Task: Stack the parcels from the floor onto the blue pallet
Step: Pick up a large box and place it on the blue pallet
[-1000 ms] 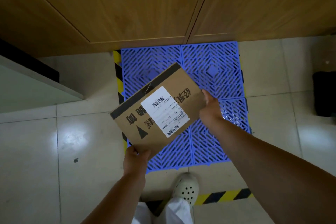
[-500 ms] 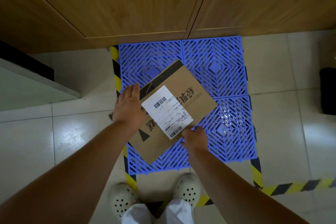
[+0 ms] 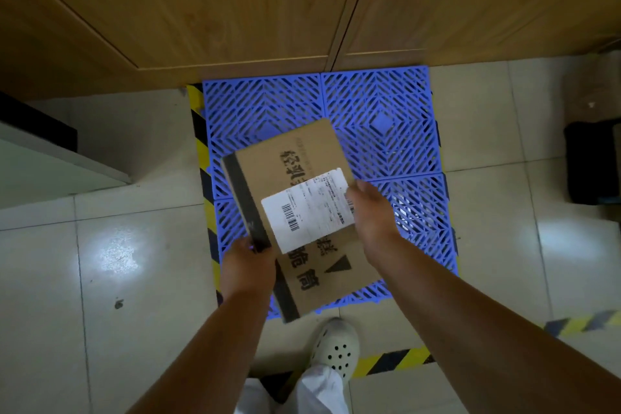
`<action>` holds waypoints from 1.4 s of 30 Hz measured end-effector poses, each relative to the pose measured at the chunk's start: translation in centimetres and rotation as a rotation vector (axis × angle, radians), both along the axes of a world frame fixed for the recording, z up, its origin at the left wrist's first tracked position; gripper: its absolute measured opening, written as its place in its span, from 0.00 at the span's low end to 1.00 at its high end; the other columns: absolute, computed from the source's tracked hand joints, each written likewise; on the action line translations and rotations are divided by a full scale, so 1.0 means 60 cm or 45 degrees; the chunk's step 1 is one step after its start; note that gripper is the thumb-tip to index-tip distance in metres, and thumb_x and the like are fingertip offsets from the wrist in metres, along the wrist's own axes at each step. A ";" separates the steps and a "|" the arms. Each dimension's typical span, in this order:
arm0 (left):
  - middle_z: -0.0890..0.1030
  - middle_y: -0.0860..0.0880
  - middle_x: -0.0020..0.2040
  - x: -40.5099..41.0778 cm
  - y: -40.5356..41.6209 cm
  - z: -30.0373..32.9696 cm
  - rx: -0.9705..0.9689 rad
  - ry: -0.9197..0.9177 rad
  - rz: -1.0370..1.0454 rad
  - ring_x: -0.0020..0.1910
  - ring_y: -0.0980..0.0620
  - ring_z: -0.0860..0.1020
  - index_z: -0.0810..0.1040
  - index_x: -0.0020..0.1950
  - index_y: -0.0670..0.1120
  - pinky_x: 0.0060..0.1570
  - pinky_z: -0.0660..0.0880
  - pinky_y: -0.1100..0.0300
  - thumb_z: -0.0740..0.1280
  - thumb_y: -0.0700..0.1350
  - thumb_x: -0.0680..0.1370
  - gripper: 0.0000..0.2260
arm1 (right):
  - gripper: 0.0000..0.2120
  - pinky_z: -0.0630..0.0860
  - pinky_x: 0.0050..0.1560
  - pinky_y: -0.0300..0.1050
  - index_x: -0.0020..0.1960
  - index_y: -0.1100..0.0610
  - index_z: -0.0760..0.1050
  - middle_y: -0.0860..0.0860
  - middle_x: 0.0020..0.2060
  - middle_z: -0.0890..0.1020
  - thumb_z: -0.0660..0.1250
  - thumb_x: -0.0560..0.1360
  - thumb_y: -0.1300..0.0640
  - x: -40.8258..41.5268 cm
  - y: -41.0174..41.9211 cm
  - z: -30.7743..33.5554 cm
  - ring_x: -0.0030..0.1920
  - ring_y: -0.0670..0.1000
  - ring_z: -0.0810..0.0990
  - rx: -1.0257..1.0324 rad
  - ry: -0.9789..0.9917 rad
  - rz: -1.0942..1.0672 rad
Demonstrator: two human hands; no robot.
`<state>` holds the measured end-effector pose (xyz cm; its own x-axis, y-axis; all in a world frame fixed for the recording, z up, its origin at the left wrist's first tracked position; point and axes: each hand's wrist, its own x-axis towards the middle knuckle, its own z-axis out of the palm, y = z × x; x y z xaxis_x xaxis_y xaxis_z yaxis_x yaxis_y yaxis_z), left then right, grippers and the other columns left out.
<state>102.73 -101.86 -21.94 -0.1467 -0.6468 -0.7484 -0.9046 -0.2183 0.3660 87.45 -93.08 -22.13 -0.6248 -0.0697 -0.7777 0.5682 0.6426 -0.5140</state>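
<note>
While a person stands at the near edge of a blue pallet (image 3: 379, 124), both hands hold a flat cardboard parcel (image 3: 302, 158) over its left half. The left hand (image 3: 247, 267) grips the parcel's left edge, fingers curled round the dark tape strip (image 3: 242, 191) that runs along that side. The right hand (image 3: 371, 208) grips the opposite edge, its thumb lying over the corner of a white shipping label (image 3: 309, 208) printed with barcodes. Black printed characters and a black triangle mark the parcel's brown face. The parcel sits askew to the pallet's grid, its near corner reaching past the pallet's front edge towards a white perforated clog (image 3: 336, 346); whether it rests on the pallet or is held just above it cannot be told. The pallet, made of four lattice panels, lies on pale floor tiles (image 3: 100, 279) against light wooden cabinet doors (image 3: 235, 3). Yellow-and-black hazard tape (image 3: 201, 158) runs along the pallet's left side and also across the floor near the clog. A dark object (image 3: 591, 161) stands at the right edge of the view, too dim to identify.
</note>
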 end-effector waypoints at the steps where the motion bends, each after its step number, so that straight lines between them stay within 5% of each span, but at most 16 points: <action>1: 0.75 0.48 0.31 -0.002 0.013 0.000 0.067 0.011 0.122 0.30 0.48 0.73 0.76 0.40 0.45 0.29 0.63 0.61 0.66 0.42 0.74 0.03 | 0.22 0.65 0.69 0.51 0.73 0.51 0.65 0.48 0.71 0.69 0.59 0.80 0.51 -0.007 -0.006 -0.001 0.69 0.53 0.68 -0.003 0.021 0.057; 7: 0.67 0.46 0.29 -0.015 0.084 -0.009 0.325 0.068 0.507 0.25 0.51 0.64 0.67 0.42 0.41 0.27 0.59 0.62 0.64 0.35 0.73 0.07 | 0.24 0.67 0.68 0.53 0.74 0.47 0.62 0.48 0.72 0.68 0.58 0.79 0.53 -0.045 -0.021 -0.011 0.66 0.53 0.72 0.064 0.146 0.572; 10: 0.64 0.47 0.29 -0.028 0.100 -0.002 0.439 0.046 0.513 0.25 0.52 0.61 0.65 0.45 0.44 0.23 0.58 0.63 0.63 0.35 0.74 0.08 | 0.27 0.53 0.75 0.55 0.76 0.49 0.56 0.48 0.75 0.62 0.57 0.79 0.54 -0.049 -0.013 -0.013 0.74 0.53 0.61 0.192 0.260 0.891; 13: 0.62 0.48 0.29 -0.037 0.105 -0.003 0.513 0.013 0.524 0.25 0.53 0.60 0.62 0.37 0.43 0.19 0.58 0.65 0.63 0.34 0.75 0.12 | 0.31 0.43 0.77 0.53 0.78 0.52 0.49 0.48 0.77 0.54 0.58 0.79 0.56 -0.037 0.005 -0.010 0.77 0.49 0.50 0.266 0.348 1.065; 15: 0.68 0.46 0.33 -0.038 0.101 0.002 0.496 0.029 0.551 0.29 0.52 0.66 0.69 0.42 0.39 0.24 0.66 0.64 0.65 0.35 0.75 0.05 | 0.32 0.44 0.76 0.50 0.78 0.52 0.49 0.49 0.77 0.51 0.59 0.78 0.57 -0.025 0.026 -0.002 0.77 0.50 0.47 0.309 0.397 1.049; 17: 0.74 0.39 0.49 -0.034 0.089 0.005 0.347 0.029 0.574 0.43 0.43 0.75 0.69 0.60 0.34 0.41 0.74 0.53 0.68 0.37 0.74 0.18 | 0.33 0.48 0.76 0.51 0.78 0.53 0.50 0.52 0.77 0.52 0.60 0.77 0.58 -0.003 0.054 0.007 0.77 0.53 0.48 0.409 0.466 0.957; 19: 0.69 0.37 0.65 -0.032 0.065 0.020 0.175 -0.019 0.566 0.59 0.36 0.73 0.61 0.71 0.38 0.55 0.73 0.46 0.70 0.37 0.72 0.30 | 0.34 0.54 0.75 0.56 0.77 0.55 0.50 0.55 0.76 0.53 0.63 0.76 0.57 0.026 0.081 0.014 0.76 0.57 0.50 0.521 0.500 0.824; 23: 0.55 0.43 0.75 -0.026 0.011 0.033 -0.048 -0.001 0.235 0.69 0.37 0.64 0.51 0.77 0.46 0.66 0.66 0.42 0.69 0.39 0.72 0.39 | 0.36 0.59 0.72 0.59 0.76 0.57 0.45 0.58 0.75 0.51 0.62 0.76 0.58 0.077 0.102 0.028 0.74 0.61 0.53 0.620 0.258 0.411; 29: 0.53 0.44 0.77 -0.051 -0.056 0.010 -0.189 -0.025 -0.158 0.75 0.41 0.54 0.47 0.78 0.47 0.71 0.59 0.42 0.70 0.46 0.72 0.42 | 0.45 0.72 0.55 0.54 0.73 0.50 0.43 0.57 0.62 0.61 0.71 0.69 0.55 0.111 0.094 0.013 0.59 0.62 0.71 0.449 -0.049 0.167; 33: 0.58 0.41 0.73 -0.068 -0.100 0.003 -0.113 -0.031 -0.191 0.72 0.40 0.55 0.49 0.77 0.46 0.69 0.58 0.45 0.72 0.44 0.71 0.43 | 0.42 0.71 0.53 0.51 0.74 0.46 0.46 0.55 0.58 0.62 0.70 0.71 0.55 0.106 0.063 0.011 0.59 0.60 0.70 0.443 0.019 0.182; 42: 0.65 0.39 0.62 -0.076 -0.212 -0.001 -0.143 -0.064 -0.197 0.62 0.37 0.65 0.62 0.72 0.46 0.59 0.68 0.46 0.70 0.42 0.70 0.32 | 0.37 0.68 0.61 0.55 0.75 0.46 0.52 0.56 0.67 0.58 0.67 0.72 0.59 -0.028 -0.056 0.015 0.67 0.61 0.59 0.405 0.310 0.576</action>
<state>98.15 -114.60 -22.00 -0.2150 -0.6992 -0.6818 -0.9420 -0.0357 0.3336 85.76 -96.41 -21.21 -0.7500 -0.1577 -0.6424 0.0924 0.9367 -0.3378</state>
